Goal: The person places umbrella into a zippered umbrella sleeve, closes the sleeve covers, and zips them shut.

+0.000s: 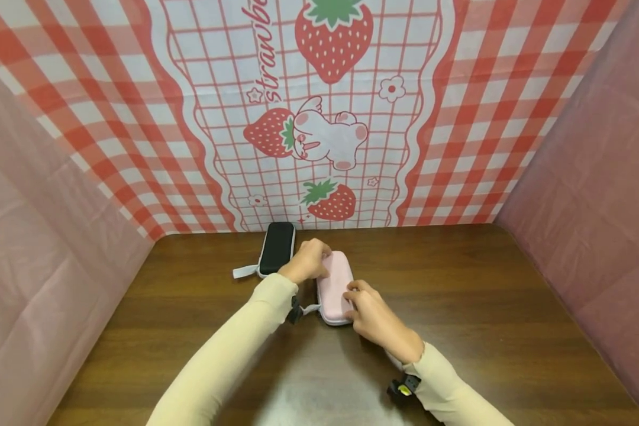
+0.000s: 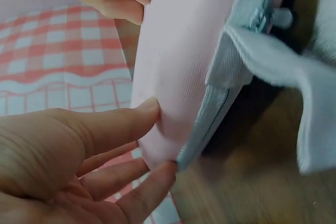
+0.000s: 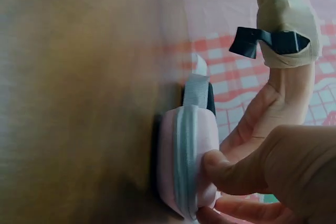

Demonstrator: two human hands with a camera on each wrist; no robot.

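Note:
A pink zippered case (image 1: 334, 290) lies on the wooden table between both hands, its long side running away from me. My left hand (image 1: 307, 261) pinches its far left end, thumb on the pink top and fingertips at the grey zip edge. On the near right side, my right hand (image 1: 375, 316) holds the case with thumb on top and fingers along the edge. A grey wrist loop (image 2: 273, 59) hangs from the zipped side. Left of the left hand sits a black case (image 1: 278, 247) with a pale strap (image 1: 245, 271).
Behind the table (image 1: 458, 307) hangs a red-and-white checked cloth (image 1: 490, 106) with strawberry prints. Pink cloth walls stand at the left (image 1: 42, 248) and right (image 1: 586, 207). The black case lies close to the back cloth.

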